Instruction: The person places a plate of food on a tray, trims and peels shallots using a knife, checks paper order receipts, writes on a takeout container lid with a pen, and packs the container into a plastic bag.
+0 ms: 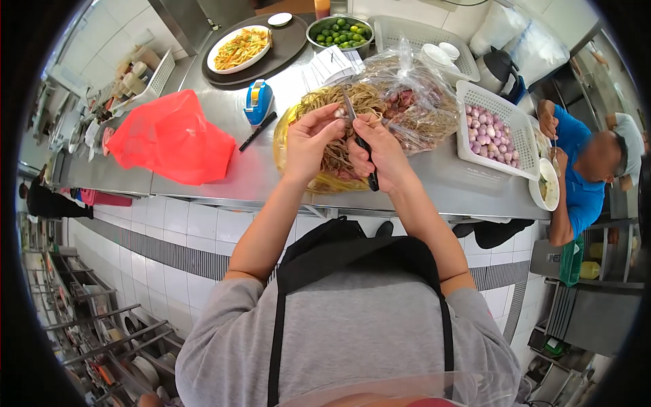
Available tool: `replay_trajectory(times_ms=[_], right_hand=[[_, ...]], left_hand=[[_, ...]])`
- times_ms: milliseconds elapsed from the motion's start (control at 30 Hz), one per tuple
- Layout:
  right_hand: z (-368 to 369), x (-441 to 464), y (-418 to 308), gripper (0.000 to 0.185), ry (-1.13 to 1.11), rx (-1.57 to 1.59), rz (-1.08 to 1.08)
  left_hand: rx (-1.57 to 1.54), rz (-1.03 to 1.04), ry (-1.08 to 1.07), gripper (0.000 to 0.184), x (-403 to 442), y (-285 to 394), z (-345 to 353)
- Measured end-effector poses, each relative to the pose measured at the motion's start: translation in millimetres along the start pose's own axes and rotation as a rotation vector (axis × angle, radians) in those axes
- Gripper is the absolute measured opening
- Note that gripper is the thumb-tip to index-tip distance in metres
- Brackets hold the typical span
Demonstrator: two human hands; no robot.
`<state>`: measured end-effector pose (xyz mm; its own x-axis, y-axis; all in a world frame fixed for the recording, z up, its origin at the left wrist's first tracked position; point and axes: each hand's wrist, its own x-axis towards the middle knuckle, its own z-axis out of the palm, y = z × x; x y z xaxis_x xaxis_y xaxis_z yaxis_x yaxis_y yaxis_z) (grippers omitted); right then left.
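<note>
My right hand (381, 150) is closed around the black handle of a small knife (348, 103), its blade pointing up and away from me. Close beside the blade, my left hand (313, 139) pinches a small pale bulb that looks like a shallot (340, 114), mostly covered by the fingers. Beneath both hands lies a yellow bag (282, 146) of shallots with dry, stringy stalks (332, 157). A clear plastic bag (427, 102) with more stalked shallots rests against it. To the right, a white basket (463, 152) holds peeled purple shallots (489, 136).
A red plastic bag (173, 139), blue tape dispenser (258, 102) and black marker (258, 131) lie left. Behind are a plate of fries (239, 49) on a round tray (291, 54) and a bowl of limes (341, 32). At right, a person in blue (582, 152) holds a utensil over a bowl (546, 193).
</note>
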<state>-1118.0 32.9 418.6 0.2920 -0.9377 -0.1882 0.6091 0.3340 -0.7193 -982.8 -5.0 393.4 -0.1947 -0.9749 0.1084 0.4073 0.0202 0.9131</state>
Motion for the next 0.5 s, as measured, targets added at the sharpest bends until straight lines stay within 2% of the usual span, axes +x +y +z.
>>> replay_trajectory(times_ms=[100, 200, 267, 367, 500], right_hand=[[1.5, -2.8, -3.1, 0.012, -0.008, 0.004, 0.001], [-5.9, 2.5, -5.3, 0.011, 0.017, -0.026, -0.021], [-10.3, 6.8, -2.5, 0.013, 0.088, -0.146, -0.044], [-7.1, 9.6, 1.2, 0.029, 0.075, -0.436, -0.094], [-3.0, 8.1, 7.1, 0.041, 0.032, -0.486, -0.189]], left_hand=[[-0.213, -0.095, -0.018, 0.023, 3.7, 0.5, -5.4], [-0.297, -0.113, 0.016, 0.022, 4.6, 7.3, -7.9], [-0.274, -0.099, 0.027, 0.022, 5.9, 7.2, -11.6], [-0.171, -0.091, 0.058, 0.022, 6.8, 8.3, -9.3], [-0.085, -0.064, 0.047, 0.021, 7.0, 9.1, -4.3]])
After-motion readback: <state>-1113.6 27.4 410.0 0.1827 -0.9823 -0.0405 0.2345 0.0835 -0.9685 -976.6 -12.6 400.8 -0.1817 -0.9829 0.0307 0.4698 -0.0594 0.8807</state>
